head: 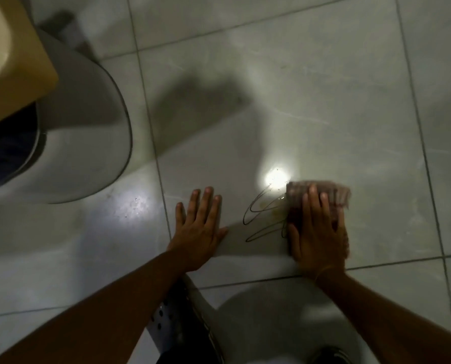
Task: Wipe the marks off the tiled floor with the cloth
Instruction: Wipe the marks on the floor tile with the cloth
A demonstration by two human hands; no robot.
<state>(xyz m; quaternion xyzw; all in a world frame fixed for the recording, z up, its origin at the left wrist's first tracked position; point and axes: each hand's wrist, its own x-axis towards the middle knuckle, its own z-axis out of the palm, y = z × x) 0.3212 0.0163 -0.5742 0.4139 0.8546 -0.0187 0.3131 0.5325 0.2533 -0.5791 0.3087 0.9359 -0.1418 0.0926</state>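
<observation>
Marks [265, 219] lie just to the left of my right-hand fingers [314, 198], thin dark loops scrawled on the tiled floor [324, 101], and their long runs stretch sideways from the cloth's edge toward my other hand. My right hand [316, 232] is the nearer one by far: it lies flat on top of the cloth [337, 195], fingers spread and pointing away from me, palm pressing the fabric down onto the tile rather than gripping it. The cloth's left edge touches the right ends of the loops, and I judge the next stroke has to sweep left across them. My left hand [199, 227] rests open and empty on the floor beyond the far end of the scrawl, fingers splayed, propping me up, so the marks sit between my two hands. The cloth looks blurred at its far edge, so I cannot tell how it is folded. A faint yellowish smear seems to sit among the loops.
</observation>
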